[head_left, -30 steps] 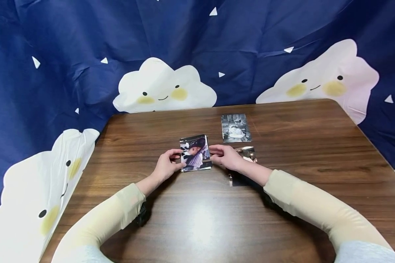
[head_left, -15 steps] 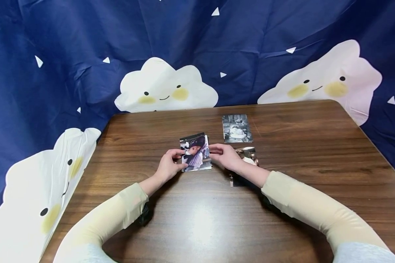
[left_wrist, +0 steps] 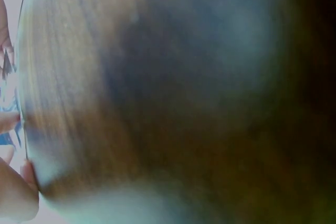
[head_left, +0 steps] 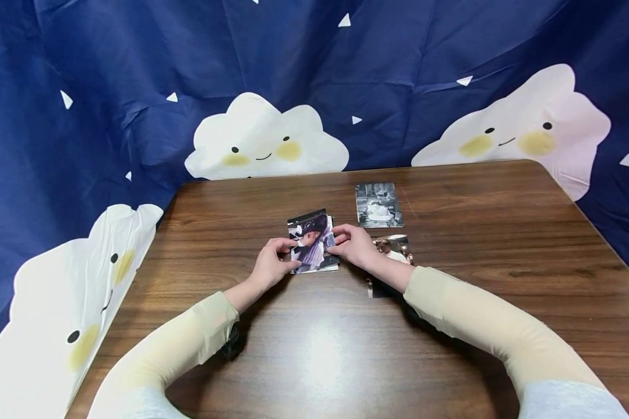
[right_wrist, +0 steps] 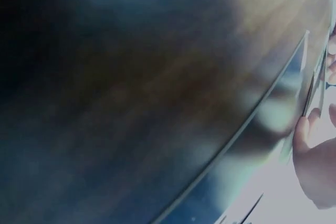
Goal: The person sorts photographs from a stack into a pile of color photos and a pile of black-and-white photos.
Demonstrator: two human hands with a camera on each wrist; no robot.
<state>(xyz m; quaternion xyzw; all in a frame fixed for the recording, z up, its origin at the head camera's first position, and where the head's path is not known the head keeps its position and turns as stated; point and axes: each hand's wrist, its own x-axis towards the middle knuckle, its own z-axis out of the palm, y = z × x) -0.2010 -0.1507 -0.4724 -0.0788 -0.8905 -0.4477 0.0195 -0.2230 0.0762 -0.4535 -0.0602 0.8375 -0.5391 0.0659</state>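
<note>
A small stack of photos (head_left: 309, 243) is held between my two hands in the middle of the table. Its top print shows purple and dark tones, and paler edges of the prints beneath stick out on the right and at the bottom. My left hand (head_left: 271, 263) grips the stack's left edge, thumb at the lower corner. At the right edge, my right hand (head_left: 357, 247) pinches the prints between thumb and fingers. Under the right wrist lies a dark photo (head_left: 396, 248), partly hidden. Beyond it is a black-and-white photo (head_left: 379, 206). Both wrist views are blurred, with fingers at their edges.
The brown wooden table (head_left: 503, 250) spreads around the hands, with glare near its front. Behind it hangs a dark blue curtain (head_left: 388, 70) printed with white clouds, which also runs along the left side.
The top photo has shifted slightly up and tilted against the prints beneath. My right hand has moved a little left, its thumb now over the stack's right edge. The left hand keeps its grip.
</note>
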